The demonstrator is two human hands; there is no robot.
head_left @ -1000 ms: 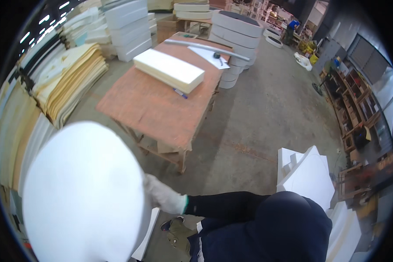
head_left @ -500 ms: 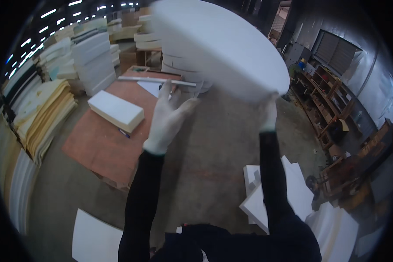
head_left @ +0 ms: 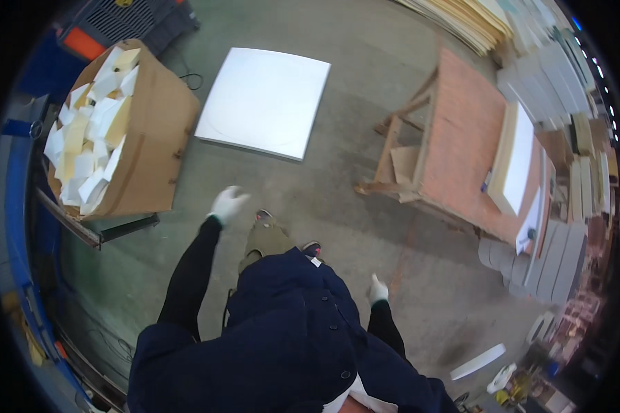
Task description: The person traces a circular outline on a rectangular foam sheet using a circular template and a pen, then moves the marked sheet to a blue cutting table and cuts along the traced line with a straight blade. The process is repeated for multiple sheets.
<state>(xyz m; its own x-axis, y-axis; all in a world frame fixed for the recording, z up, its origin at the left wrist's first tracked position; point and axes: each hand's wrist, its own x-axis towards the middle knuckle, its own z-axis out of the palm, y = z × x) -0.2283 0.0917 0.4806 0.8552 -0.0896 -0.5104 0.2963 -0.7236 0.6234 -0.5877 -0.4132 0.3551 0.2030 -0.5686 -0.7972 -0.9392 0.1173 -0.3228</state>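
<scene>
My left hand [head_left: 229, 204], in a white glove, hangs over the floor with nothing in it. Its fingers are loosely apart and slightly blurred. Nearest to it is a white foam slab [head_left: 263, 103] with a curved far edge, lying flat on the floor ahead. My right hand [head_left: 377, 289], gloved too, is low beside my body. Its thumb stands away from the other fingers, which are partly hidden, and no object shows in it.
At left stands a cardboard box [head_left: 155, 131] heaped with foam offcuts [head_left: 93, 131]. A reddish wooden table [head_left: 458, 131] at right bears a foam block [head_left: 513, 158]. Behind it are grey-white foam stacks [head_left: 551, 265]. A white curved strip [head_left: 479, 361] lies on the floor, lower right.
My right hand has let go of the large rounded white foam piece. Both hands have dropped lower, and my view has turned left, so the table is now at right.
</scene>
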